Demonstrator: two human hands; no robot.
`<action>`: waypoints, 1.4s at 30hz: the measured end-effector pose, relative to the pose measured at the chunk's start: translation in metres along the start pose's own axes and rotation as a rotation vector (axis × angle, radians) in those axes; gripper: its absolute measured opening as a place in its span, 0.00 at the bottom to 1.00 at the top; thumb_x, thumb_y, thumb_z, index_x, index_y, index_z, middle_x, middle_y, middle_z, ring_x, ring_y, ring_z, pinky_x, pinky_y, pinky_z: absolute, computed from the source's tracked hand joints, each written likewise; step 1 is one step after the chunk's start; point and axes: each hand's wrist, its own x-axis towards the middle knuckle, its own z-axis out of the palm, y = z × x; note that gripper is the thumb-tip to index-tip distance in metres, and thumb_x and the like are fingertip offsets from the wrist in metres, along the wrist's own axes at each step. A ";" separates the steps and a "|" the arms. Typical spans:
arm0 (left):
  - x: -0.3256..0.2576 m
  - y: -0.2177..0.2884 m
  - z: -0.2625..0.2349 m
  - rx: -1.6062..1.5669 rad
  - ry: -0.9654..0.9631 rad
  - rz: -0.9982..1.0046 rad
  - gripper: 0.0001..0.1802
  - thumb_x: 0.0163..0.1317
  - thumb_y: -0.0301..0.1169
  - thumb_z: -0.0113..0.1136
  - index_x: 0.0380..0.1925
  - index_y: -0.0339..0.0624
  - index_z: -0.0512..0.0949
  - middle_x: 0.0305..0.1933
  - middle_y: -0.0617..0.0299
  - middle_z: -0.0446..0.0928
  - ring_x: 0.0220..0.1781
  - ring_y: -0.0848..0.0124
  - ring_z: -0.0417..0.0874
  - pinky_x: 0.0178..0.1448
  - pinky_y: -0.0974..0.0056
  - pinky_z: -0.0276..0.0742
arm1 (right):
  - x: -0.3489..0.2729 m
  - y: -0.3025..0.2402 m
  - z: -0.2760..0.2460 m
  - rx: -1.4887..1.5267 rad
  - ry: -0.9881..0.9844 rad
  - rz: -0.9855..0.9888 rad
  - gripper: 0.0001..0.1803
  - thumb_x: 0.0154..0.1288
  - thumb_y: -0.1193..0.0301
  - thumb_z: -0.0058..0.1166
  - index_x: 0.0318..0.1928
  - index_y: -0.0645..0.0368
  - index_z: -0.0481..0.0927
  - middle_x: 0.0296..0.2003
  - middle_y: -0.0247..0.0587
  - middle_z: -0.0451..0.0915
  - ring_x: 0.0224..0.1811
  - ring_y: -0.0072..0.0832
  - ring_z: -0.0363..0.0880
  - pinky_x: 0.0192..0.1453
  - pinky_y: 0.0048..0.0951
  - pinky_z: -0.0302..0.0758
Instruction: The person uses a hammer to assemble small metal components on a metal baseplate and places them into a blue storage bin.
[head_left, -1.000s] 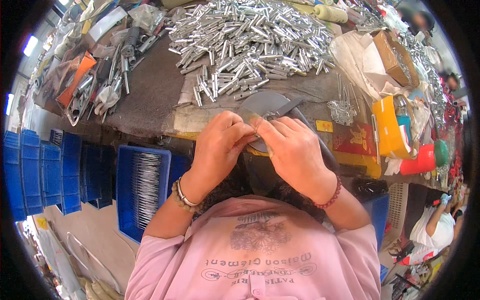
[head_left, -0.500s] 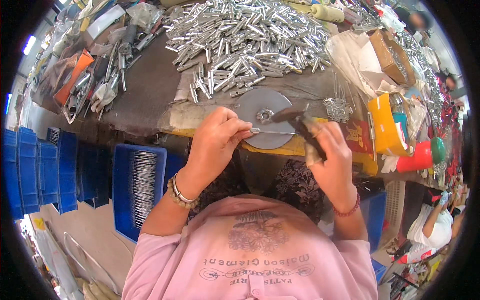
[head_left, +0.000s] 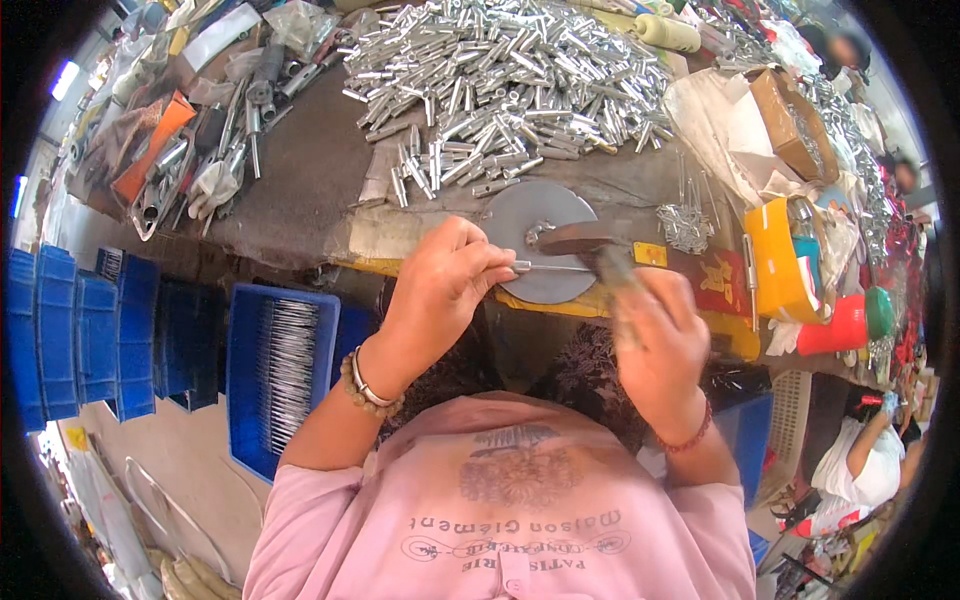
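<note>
Hundreds of silver metal tubes [head_left: 510, 95] heap across the cluttered grey workbench [head_left: 300, 190].

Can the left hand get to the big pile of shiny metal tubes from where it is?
Probably yes. The left hand pinches a thin metal pin over the round metal disc, and the pile of tubes lies just beyond on the bench with nothing between.

Far side of your tabletop [head_left: 300, 190]: heap of silver tubes [head_left: 510, 80]. Left: loose tools [head_left: 190, 160]. Right: yellow box [head_left: 778, 262], red cup [head_left: 838, 326], cardboard box [head_left: 790, 125]. Below the left edge: blue crate [head_left: 280, 375] of metal rods, beside stacked blue bins [head_left: 80, 340].
</note>
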 end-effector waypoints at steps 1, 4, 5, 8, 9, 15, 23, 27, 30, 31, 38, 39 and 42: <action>-0.002 0.000 0.000 -0.063 0.006 -0.028 0.15 0.59 0.18 0.77 0.46 0.40 0.89 0.41 0.58 0.78 0.41 0.63 0.84 0.43 0.62 0.81 | 0.003 -0.008 -0.007 0.003 0.136 -0.028 0.21 0.61 0.84 0.68 0.55 0.58 0.90 0.46 0.42 0.83 0.40 0.40 0.88 0.40 0.37 0.84; -0.004 -0.002 0.001 -0.123 -0.001 -0.044 0.15 0.60 0.18 0.77 0.46 0.41 0.89 0.41 0.58 0.78 0.41 0.64 0.83 0.42 0.62 0.80 | -0.005 -0.012 0.000 -0.011 0.316 -0.058 0.21 0.60 0.84 0.68 0.55 0.59 0.89 0.44 0.43 0.82 0.40 0.41 0.87 0.40 0.38 0.84; -0.003 -0.003 0.002 -0.119 -0.011 -0.034 0.14 0.61 0.18 0.77 0.46 0.41 0.89 0.41 0.57 0.78 0.40 0.64 0.83 0.42 0.62 0.80 | -0.013 -0.006 0.011 -0.001 0.124 -0.035 0.22 0.60 0.84 0.67 0.56 0.58 0.89 0.43 0.43 0.81 0.39 0.41 0.86 0.40 0.39 0.84; 0.001 -0.001 -0.002 -0.046 -0.026 -0.029 0.14 0.61 0.18 0.77 0.46 0.40 0.89 0.41 0.57 0.78 0.40 0.64 0.83 0.43 0.62 0.80 | -0.009 -0.002 0.008 -0.046 -0.097 -0.025 0.23 0.59 0.83 0.65 0.57 0.56 0.88 0.40 0.42 0.79 0.35 0.43 0.84 0.39 0.41 0.82; 0.001 0.001 -0.004 -0.047 -0.028 -0.031 0.14 0.61 0.18 0.77 0.46 0.40 0.89 0.41 0.57 0.78 0.40 0.64 0.83 0.43 0.62 0.80 | -0.008 -0.001 0.008 -0.036 -0.074 -0.010 0.23 0.59 0.83 0.65 0.56 0.56 0.88 0.40 0.42 0.80 0.36 0.43 0.85 0.39 0.41 0.83; 0.001 0.003 -0.007 -0.109 -0.028 -0.052 0.13 0.60 0.19 0.78 0.44 0.39 0.89 0.41 0.57 0.79 0.39 0.64 0.82 0.42 0.62 0.79 | 0.009 -0.017 -0.019 0.117 0.121 0.065 0.22 0.65 0.87 0.68 0.59 0.59 0.89 0.44 0.48 0.86 0.39 0.41 0.88 0.43 0.33 0.84; 0.001 0.002 -0.003 -0.120 -0.019 -0.069 0.12 0.60 0.20 0.78 0.44 0.39 0.89 0.40 0.58 0.79 0.39 0.64 0.82 0.43 0.63 0.78 | -0.008 -0.004 0.011 -0.044 -0.177 0.007 0.25 0.59 0.81 0.65 0.58 0.52 0.90 0.43 0.44 0.85 0.40 0.41 0.88 0.42 0.38 0.85; 0.001 0.000 -0.008 -0.117 -0.041 -0.086 0.12 0.60 0.21 0.78 0.44 0.39 0.89 0.40 0.58 0.79 0.40 0.63 0.82 0.44 0.62 0.78 | 0.002 -0.014 -0.004 0.037 -0.091 0.065 0.28 0.63 0.84 0.65 0.64 0.53 0.88 0.43 0.45 0.85 0.38 0.40 0.87 0.42 0.33 0.83; 0.001 -0.002 -0.010 -0.179 -0.051 -0.106 0.11 0.60 0.22 0.78 0.44 0.39 0.89 0.40 0.58 0.79 0.40 0.62 0.82 0.44 0.62 0.78 | 0.007 -0.023 -0.022 0.098 0.127 0.027 0.28 0.67 0.86 0.65 0.67 0.57 0.87 0.44 0.47 0.85 0.37 0.37 0.86 0.43 0.30 0.82; 0.001 -0.002 -0.011 -0.176 -0.056 -0.102 0.11 0.61 0.22 0.78 0.44 0.39 0.90 0.40 0.58 0.79 0.40 0.63 0.82 0.44 0.62 0.78 | 0.005 -0.024 -0.022 0.097 0.160 0.015 0.28 0.66 0.86 0.65 0.65 0.56 0.88 0.44 0.47 0.85 0.38 0.37 0.86 0.43 0.31 0.82; 0.003 -0.005 -0.011 -0.164 -0.090 -0.078 0.11 0.61 0.22 0.78 0.44 0.40 0.90 0.40 0.58 0.80 0.41 0.63 0.83 0.45 0.63 0.78 | -0.004 -0.002 0.010 -0.172 -0.236 0.108 0.25 0.61 0.83 0.65 0.59 0.53 0.88 0.41 0.43 0.82 0.40 0.46 0.87 0.41 0.42 0.83; 0.003 -0.004 -0.011 -0.163 -0.092 -0.075 0.11 0.61 0.22 0.78 0.44 0.40 0.90 0.40 0.58 0.80 0.41 0.63 0.83 0.45 0.63 0.78 | -0.003 -0.002 0.010 -0.172 -0.233 0.111 0.25 0.61 0.83 0.65 0.59 0.53 0.88 0.41 0.43 0.82 0.40 0.46 0.87 0.41 0.42 0.83; 0.002 -0.002 -0.013 -0.164 -0.110 -0.119 0.12 0.61 0.22 0.78 0.45 0.40 0.90 0.40 0.58 0.80 0.41 0.62 0.83 0.46 0.62 0.78 | 0.001 -0.004 0.006 -0.027 -0.132 0.085 0.26 0.62 0.83 0.65 0.61 0.55 0.87 0.43 0.45 0.82 0.41 0.47 0.86 0.42 0.41 0.83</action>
